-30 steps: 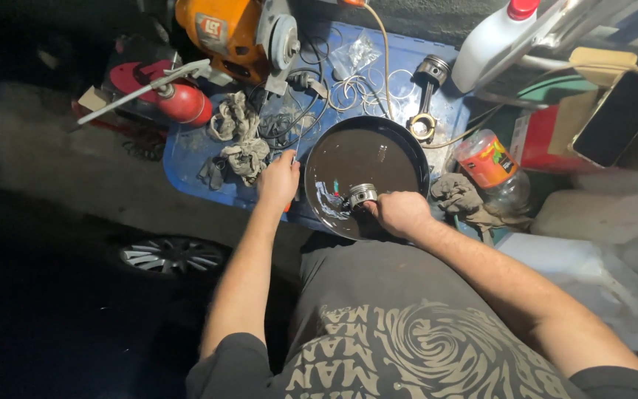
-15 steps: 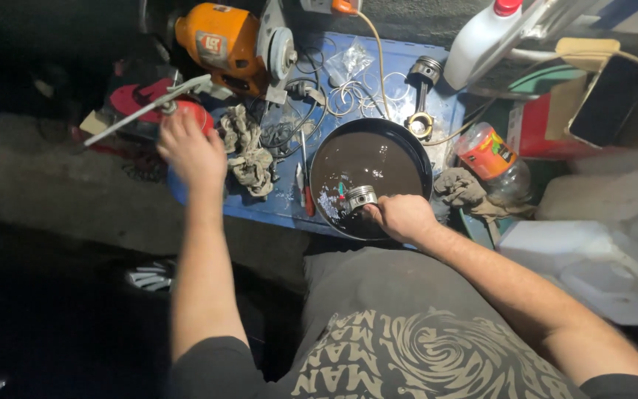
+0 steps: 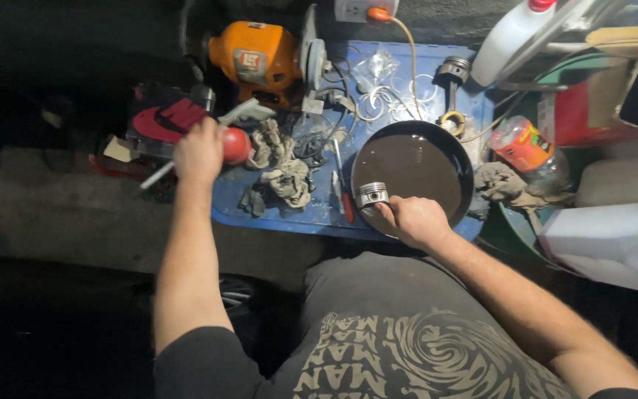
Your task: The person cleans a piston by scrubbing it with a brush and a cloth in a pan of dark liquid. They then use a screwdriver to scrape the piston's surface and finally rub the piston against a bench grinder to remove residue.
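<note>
Right hand (image 3: 415,220) at the near rim of the pan (image 3: 461,159), fingers closed on a metal piston (image 3: 372,196), held at the pan's near left edge, just over the liquid. The pan is round and black and holds a dark brown liquid, nearly full.

Left hand (image 3: 199,153) further out to the left, wrapped around a red oil can (image 3: 236,145) with a long thin spout (image 3: 158,176) sticking out below the fist. Can sits at the left edge of the blue tray (image 3: 311,214).

On the tray between the hands: grey rags (image 3: 282,166), a red-handled screwdriver (image 3: 342,193) lying beside the pan.

Right of the pan: another rag (image 3: 498,183), then a clear plastic bottle (image 3: 529,151) with an orange label, lying tilted; contents cannot be told.

Far side of the tray: an orange bench grinder (image 3: 260,59), loose wire rings (image 3: 382,103), a clear plastic bag (image 3: 375,68), a second piston with rod (image 3: 453,77). Far right corner: white jug (image 3: 511,37) with a red cap, closed.
</note>
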